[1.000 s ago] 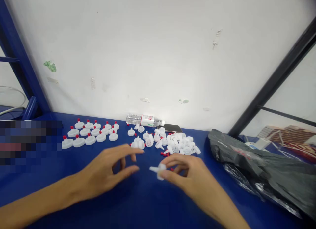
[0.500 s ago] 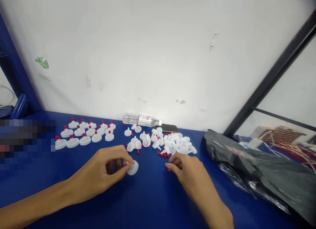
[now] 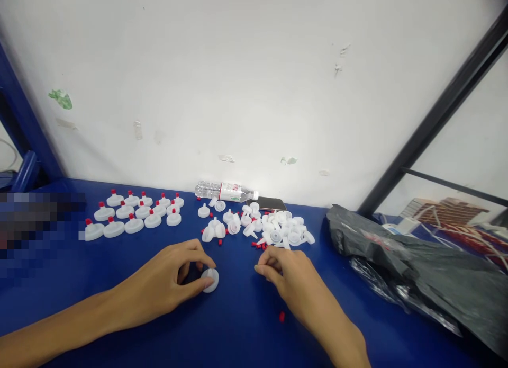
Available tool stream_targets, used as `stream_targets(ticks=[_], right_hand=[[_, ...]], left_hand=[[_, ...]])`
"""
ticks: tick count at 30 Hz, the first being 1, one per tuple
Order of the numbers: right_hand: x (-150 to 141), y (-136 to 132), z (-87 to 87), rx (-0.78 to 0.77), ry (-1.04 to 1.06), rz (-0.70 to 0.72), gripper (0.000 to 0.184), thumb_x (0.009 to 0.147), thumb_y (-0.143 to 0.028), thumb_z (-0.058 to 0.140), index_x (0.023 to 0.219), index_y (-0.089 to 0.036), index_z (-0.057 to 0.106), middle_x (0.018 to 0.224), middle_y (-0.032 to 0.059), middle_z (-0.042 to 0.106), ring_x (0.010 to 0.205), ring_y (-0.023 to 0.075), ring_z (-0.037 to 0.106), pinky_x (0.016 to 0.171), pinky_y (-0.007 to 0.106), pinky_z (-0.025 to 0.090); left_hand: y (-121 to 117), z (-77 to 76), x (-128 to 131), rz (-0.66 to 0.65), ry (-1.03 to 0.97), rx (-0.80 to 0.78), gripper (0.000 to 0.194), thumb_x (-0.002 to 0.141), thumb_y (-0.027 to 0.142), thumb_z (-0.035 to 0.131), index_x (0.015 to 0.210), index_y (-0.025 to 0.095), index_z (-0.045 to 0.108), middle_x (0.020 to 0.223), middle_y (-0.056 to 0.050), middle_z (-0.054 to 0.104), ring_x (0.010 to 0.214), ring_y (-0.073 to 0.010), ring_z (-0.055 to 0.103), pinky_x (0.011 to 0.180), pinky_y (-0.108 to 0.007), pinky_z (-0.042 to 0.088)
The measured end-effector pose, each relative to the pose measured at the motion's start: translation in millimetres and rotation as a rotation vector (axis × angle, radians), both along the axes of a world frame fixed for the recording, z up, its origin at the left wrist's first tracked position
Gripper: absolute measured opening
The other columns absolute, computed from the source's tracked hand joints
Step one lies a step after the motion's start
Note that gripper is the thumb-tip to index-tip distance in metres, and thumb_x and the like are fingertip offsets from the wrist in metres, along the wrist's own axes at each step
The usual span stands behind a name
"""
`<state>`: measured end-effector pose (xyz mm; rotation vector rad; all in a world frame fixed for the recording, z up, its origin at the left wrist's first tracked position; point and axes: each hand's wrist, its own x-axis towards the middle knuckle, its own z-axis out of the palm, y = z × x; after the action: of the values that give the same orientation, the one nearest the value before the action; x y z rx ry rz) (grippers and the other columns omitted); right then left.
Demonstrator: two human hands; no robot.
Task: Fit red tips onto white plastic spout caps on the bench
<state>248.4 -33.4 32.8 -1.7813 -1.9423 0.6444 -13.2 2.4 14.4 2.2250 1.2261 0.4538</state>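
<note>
My left hand [image 3: 180,275] pinches a white plastic funnel-shaped piece [image 3: 213,281] between thumb and forefinger, its round face tilted, low over the blue table. Across from it, my right hand [image 3: 288,280] has thumb and fingertips pressed together; whatever they may hold is hidden. A small red cap [image 3: 281,316] lies on the table just below the right hand. Beyond the right hand is a heap of loose white funnel-shaped pieces [image 3: 294,236], with several red caps [image 3: 260,245] at its near edge. On the left, white pieces with red caps on their spouts [image 3: 134,226] stand upright in rows.
A clear water bottle [image 3: 232,191] lies along the wall, with a dark phone [image 3: 270,204] beside it. On the right a dark plastic bag [image 3: 397,257] covers part of the blue table [image 3: 234,336]. Blue and black frame bars stand at either side.
My right hand has moved a little left. A red cap seen under its fingertips earlier is gone from there, and one now lies nearer me. The left hand's white piece has dipped and tilted.
</note>
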Motion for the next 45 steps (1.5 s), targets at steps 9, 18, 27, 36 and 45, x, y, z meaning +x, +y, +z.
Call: stream_targets(ticks=[9,18,27,36,45], right_hand=[[43.9,-30.1,9.0,-0.205,-0.159,0.013,0.033,0.066,-0.021,0.089,0.095,-0.032,0.076,0.08,-0.0047,0.074,0.075,0.0188,0.068,0.061,0.024,0.042],[51.4,-44.7,5.8,-0.299,-0.014,0.09,0.021,0.073,-0.006,0.076,0.079,-0.026,0.079,0.073,-0.0054,0.075,0.073,0.0145,0.069,0.064,0.02,0.043],[19.2,-18.1,-5.7,-0.056,-0.062,0.1,0.015,0.091,-0.011,0.065,0.09,-0.024,0.074,0.082,-0.0023,0.073,0.076,0.0163,0.066,0.07,0.024,0.044],[-33.1,-12.1,-8.4,0.114,0.028,0.13,0.013,0.101,-0.022,0.061,0.095,-0.025,0.072,0.094,-0.0023,0.073,0.086,0.0166,0.068,0.077,0.026,0.044],[-39.6,-21.5,-1.5,0.079,0.167,0.17,0.014,0.1,-0.031,0.063,0.09,-0.028,0.073,0.085,-0.0059,0.074,0.077,0.014,0.067,0.069,0.022,0.045]], left_hand=[[-8.4,-1.2,4.8,0.019,-0.056,0.1,0.032,0.093,0.056,0.058,0.1,0.03,0.076,0.091,0.001,0.067,0.06,-0.0113,0.05,0.056,-0.024,0.043],[-5.4,-2.9,0.5,-0.029,-0.007,0.061,0.028,0.094,0.053,0.058,0.103,0.032,0.074,0.095,0.001,0.067,0.066,-0.0127,0.055,0.06,-0.025,0.043],[-4.0,3.3,-2.2,-0.087,0.023,0.013,0.03,0.095,0.051,0.058,0.113,0.032,0.074,0.106,-0.001,0.068,0.068,-0.0137,0.057,0.06,-0.026,0.045],[-4.5,7.5,-1.1,-0.17,0.038,-0.059,0.031,0.09,0.039,0.067,0.119,0.03,0.072,0.111,-0.001,0.066,0.071,-0.0126,0.057,0.065,-0.024,0.046],[-5.1,-0.4,1.2,-0.195,-0.008,-0.06,0.039,0.091,0.038,0.067,0.129,0.028,0.067,0.109,-0.001,0.067,0.069,-0.0119,0.055,0.063,-0.024,0.046]])
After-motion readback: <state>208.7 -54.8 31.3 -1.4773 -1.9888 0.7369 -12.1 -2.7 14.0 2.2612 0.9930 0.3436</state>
